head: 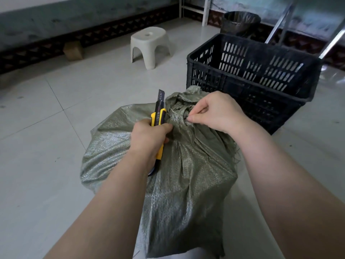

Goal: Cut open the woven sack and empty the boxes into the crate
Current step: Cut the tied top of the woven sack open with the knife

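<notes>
One woven sack [179,165], one crate [248,79], left hand [149,137] gripping one knife [158,116], right hand [214,113] pinching sack's neck

Pale tiled floor [56,113], white stool [150,46]

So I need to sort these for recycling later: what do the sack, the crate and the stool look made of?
Sack: grey-green woven plastic, visible weave, slight sheen, frayed threads. Crate: black moulded plastic, matte, slotted walls. Stool: off-white moulded plastic, probably, smooth one-piece shape.
</notes>
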